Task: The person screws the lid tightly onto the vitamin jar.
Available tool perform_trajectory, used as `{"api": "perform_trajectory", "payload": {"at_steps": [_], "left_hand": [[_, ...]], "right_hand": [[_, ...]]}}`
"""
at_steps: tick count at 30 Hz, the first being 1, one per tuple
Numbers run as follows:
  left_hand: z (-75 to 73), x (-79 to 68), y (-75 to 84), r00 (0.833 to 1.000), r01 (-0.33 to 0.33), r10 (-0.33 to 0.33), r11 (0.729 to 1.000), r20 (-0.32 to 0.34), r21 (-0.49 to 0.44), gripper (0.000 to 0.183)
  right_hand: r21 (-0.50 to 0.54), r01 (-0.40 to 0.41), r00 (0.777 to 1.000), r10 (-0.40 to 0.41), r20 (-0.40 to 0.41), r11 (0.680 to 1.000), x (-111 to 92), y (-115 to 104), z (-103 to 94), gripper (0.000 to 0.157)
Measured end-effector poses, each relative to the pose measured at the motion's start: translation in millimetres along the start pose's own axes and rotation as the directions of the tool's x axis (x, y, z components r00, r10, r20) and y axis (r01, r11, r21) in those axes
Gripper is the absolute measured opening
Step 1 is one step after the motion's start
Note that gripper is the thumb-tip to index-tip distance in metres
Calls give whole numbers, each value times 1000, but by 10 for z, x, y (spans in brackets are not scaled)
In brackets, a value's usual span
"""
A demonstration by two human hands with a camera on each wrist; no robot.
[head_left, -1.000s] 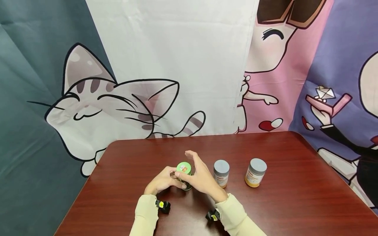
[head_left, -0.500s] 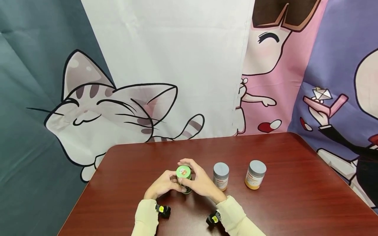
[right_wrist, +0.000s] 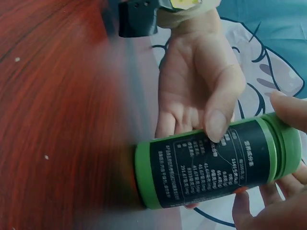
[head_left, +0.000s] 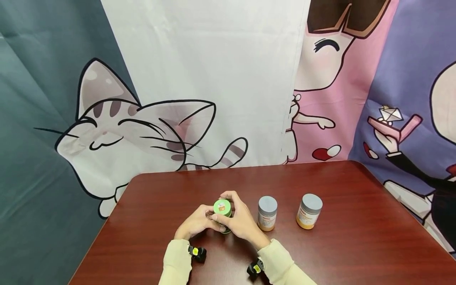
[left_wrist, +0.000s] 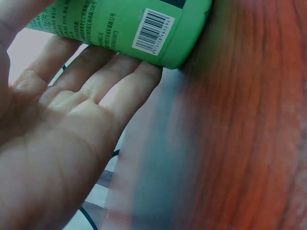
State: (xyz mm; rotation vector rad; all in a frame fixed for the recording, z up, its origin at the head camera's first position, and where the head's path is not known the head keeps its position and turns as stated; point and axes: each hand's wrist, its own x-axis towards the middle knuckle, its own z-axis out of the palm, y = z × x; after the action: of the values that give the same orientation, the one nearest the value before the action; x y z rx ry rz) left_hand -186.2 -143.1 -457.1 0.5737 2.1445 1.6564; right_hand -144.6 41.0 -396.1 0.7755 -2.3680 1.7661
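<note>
A green plastic bottle (head_left: 222, 207) with a green screw lid (right_wrist: 288, 146) stands upright on the table, between my hands. My left hand (head_left: 195, 222) grips its body from the left, the thumb (right_wrist: 218, 125) pressed on the dark printed label. In the left wrist view, the green bottle (left_wrist: 120, 28) shows a barcode, and its base is by the tabletop. My right hand (head_left: 243, 220) holds the lid from the right, thumb on the near side and fingers round the far side. Part of the bottle's body is hidden behind the hands in the head view.
Two jars with grey lids stand to the right: one jar (head_left: 267, 213) close to my right hand, another jar (head_left: 308, 212) farther right. The brown wooden table (head_left: 342, 253) ends at a cartoon-printed curtain (head_left: 221, 79) behind it.
My right fingers, raised and spread beside the lid a second ago, have come down and closed round it. The left hand keeps its grip on the bottle.
</note>
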Motion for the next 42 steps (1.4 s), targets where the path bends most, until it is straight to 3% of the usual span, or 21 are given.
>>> {"api": "perform_trajectory", "payload": {"at_steps": [7, 13, 21, 25, 30, 42], "left_hand": [[-13, 10, -27, 1000, -6, 6, 1000, -4, 6, 33], [-14, 5, -47, 1000, -19, 19, 999, -1, 26, 31], [-3, -7, -49, 1000, 16, -15, 999, 17, -40, 32], [15, -10, -40, 999, 28, -26, 996, 28, -90, 34], [19, 4, -40, 999, 6, -3, 997, 35, -78, 34], [24, -9, -59, 999, -22, 25, 996, 40, -83, 32]], "right_hand": [[-38, 25, 998, -27, -50, 999, 15, 152, 67, 53], [-68, 29, 999, -28, 23, 997, 67, 354, 16, 68], [43, 34, 995, -38, 98, 999, 84, 403, -46, 68], [112, 41, 990, -56, 132, 993, 60, 349, -51, 60], [160, 46, 981, -75, 180, 986, 25, 157, -95, 52], [75, -20, 985, 7, 172, 997, 7, 42, -111, 47]]}}
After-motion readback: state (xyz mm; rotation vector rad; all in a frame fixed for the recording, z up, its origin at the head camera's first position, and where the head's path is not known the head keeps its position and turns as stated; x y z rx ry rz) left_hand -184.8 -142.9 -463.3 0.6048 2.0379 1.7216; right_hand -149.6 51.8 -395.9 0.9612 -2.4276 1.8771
